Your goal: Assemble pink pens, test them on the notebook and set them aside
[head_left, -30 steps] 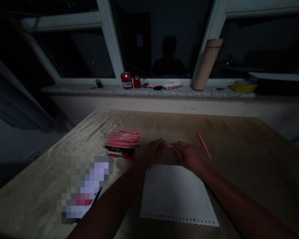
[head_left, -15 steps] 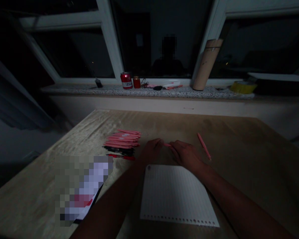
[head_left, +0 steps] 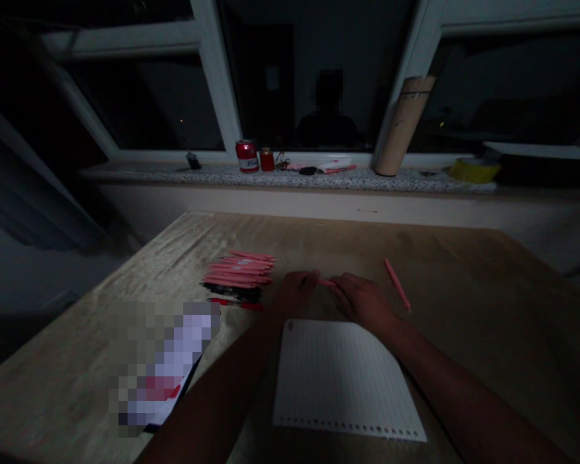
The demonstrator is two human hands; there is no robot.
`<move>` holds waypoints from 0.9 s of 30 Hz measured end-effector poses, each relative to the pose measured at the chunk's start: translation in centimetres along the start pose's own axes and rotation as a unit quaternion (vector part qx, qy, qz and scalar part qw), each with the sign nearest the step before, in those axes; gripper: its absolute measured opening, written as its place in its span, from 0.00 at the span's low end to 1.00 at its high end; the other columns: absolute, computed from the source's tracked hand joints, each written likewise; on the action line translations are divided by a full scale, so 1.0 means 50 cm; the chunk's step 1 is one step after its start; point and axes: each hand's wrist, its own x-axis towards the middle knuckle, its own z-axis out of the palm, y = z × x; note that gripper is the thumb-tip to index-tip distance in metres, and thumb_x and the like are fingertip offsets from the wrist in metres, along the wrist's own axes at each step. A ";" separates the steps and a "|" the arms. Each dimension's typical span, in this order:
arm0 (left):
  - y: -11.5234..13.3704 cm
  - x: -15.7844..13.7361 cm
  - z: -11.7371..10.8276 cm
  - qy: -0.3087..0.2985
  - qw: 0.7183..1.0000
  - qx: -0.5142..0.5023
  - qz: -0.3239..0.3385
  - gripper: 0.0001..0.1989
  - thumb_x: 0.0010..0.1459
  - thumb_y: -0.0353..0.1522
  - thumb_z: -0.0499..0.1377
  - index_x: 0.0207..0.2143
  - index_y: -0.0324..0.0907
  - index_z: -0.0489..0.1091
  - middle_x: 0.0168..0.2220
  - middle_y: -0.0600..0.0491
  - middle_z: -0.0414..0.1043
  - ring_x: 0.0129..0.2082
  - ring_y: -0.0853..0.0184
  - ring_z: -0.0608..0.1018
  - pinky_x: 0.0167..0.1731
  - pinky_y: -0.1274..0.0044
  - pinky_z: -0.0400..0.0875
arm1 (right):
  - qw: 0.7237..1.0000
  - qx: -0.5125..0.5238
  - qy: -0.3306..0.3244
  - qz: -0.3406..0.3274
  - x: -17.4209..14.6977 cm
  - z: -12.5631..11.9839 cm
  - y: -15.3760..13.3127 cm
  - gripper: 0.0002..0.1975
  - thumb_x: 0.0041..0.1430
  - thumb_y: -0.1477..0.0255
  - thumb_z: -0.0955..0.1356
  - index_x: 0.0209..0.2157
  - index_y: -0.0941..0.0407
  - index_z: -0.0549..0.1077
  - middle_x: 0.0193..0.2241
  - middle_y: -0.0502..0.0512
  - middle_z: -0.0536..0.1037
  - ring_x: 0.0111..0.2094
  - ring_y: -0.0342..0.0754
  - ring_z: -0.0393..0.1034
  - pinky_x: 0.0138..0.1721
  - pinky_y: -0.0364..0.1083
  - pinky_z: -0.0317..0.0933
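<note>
A pink pen spans the small gap between my hands, above the far edge of a lined notepad sheet. My left hand is closed on the pen's left end. The fingers of my right hand are curled round its right end. To the left lies a row of several pink pens, with black pens and a red pen on the near side. Another pink pen rests alone to the right of my right hand.
A phone-like device, partly pixelated, lies at the table's left. Along the windowsill stand a red can, a small red jar, a tall cardboard tube and a yellow tape roll.
Both hands stay almost in place on the pen, with slight finger shifts. The whole view has moved a little; the pens and paper lie as before.
</note>
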 end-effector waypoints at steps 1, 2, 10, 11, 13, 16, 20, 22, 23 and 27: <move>0.001 0.000 -0.001 -0.002 1.000 -0.007 0.002 0.21 0.59 0.42 0.45 0.19 0.38 0.60 0.18 0.57 0.57 0.22 0.72 0.62 0.24 0.78 0.54 | 1.000 0.001 -0.001 0.001 0.000 -0.001 0.001 0.14 0.63 0.68 0.58 0.41 0.55 0.72 0.33 0.55 0.76 0.32 0.45 0.70 0.33 0.43 0.60; 0.001 -0.001 -0.002 -0.006 1.000 -0.015 0.007 0.20 0.58 0.42 0.45 0.19 0.39 0.60 0.19 0.58 0.56 0.23 0.73 0.61 0.24 0.78 0.54 | 1.000 0.001 -0.003 0.003 -0.001 -0.002 0.001 0.14 0.63 0.68 0.58 0.41 0.55 0.72 0.33 0.55 0.76 0.32 0.45 0.71 0.33 0.43 0.60; -0.008 -0.003 0.000 -0.025 0.998 -0.018 0.046 0.17 0.59 0.41 0.45 0.24 0.39 0.59 0.22 0.58 0.57 0.25 0.73 0.62 0.27 0.79 0.55 | 1.000 0.015 -0.011 0.007 -0.001 -0.001 0.005 0.14 0.63 0.67 0.58 0.41 0.54 0.72 0.33 0.55 0.76 0.33 0.46 0.71 0.33 0.43 0.61; -0.008 -0.003 0.000 -0.023 0.999 -0.017 0.043 0.17 0.59 0.41 0.45 0.24 0.39 0.59 0.22 0.58 0.58 0.25 0.72 0.63 0.27 0.79 0.55 | 1.000 0.014 -0.011 0.008 -0.001 0.000 0.006 0.14 0.63 0.67 0.58 0.41 0.54 0.72 0.33 0.55 0.76 0.32 0.46 0.71 0.33 0.44 0.61; -0.007 -0.003 0.001 -0.017 0.999 -0.020 0.035 0.17 0.59 0.41 0.46 0.24 0.39 0.60 0.22 0.57 0.59 0.26 0.72 0.63 0.27 0.78 0.56 | 1.000 0.016 -0.007 0.009 -0.001 0.002 0.006 0.14 0.63 0.67 0.58 0.41 0.54 0.72 0.32 0.55 0.75 0.32 0.46 0.71 0.33 0.43 0.61; -0.002 -0.004 -0.001 -0.011 0.999 -0.034 0.021 0.19 0.59 0.41 0.45 0.22 0.39 0.60 0.21 0.57 0.59 0.24 0.72 0.62 0.26 0.78 0.56 | 1.000 0.022 0.002 0.001 -0.001 0.005 0.006 0.13 0.63 0.68 0.58 0.42 0.54 0.72 0.32 0.54 0.75 0.32 0.45 0.70 0.33 0.43 0.60; 0.003 -0.004 -0.003 -0.009 0.999 -0.032 0.009 0.22 0.59 0.43 0.45 0.18 0.39 0.58 0.18 0.58 0.54 0.21 0.73 0.60 0.24 0.78 0.53 | 1.000 0.015 0.008 -0.010 0.000 0.006 0.007 0.13 0.63 0.68 0.58 0.41 0.55 0.72 0.31 0.55 0.75 0.31 0.46 0.70 0.32 0.43 0.60; 0.004 -0.004 -0.003 -0.001 0.999 -0.033 0.011 0.22 0.58 0.43 0.45 0.18 0.39 0.58 0.18 0.58 0.54 0.22 0.73 0.60 0.24 0.78 0.53 | 1.000 0.015 0.010 -0.009 -0.001 0.005 0.007 0.13 0.63 0.68 0.59 0.41 0.55 0.72 0.31 0.55 0.75 0.31 0.46 0.70 0.32 0.43 0.60; 0.004 -0.004 -0.003 0.005 0.999 -0.037 0.015 0.21 0.58 0.43 0.46 0.19 0.39 0.59 0.18 0.58 0.55 0.22 0.73 0.61 0.24 0.78 0.53 | 1.000 0.016 0.011 -0.009 -0.001 0.005 0.007 0.13 0.63 0.68 0.59 0.41 0.54 0.72 0.31 0.55 0.76 0.32 0.46 0.70 0.33 0.43 0.60; 0.001 -0.005 -0.004 0.006 0.998 -0.052 0.032 0.13 0.56 0.39 0.50 0.23 0.39 0.60 0.21 0.58 0.58 0.25 0.72 0.62 0.25 0.79 0.55 | 1.000 0.023 0.011 -0.005 -0.002 0.004 0.008 0.14 0.63 0.67 0.58 0.42 0.53 0.72 0.32 0.54 0.75 0.32 0.45 0.70 0.33 0.43 0.61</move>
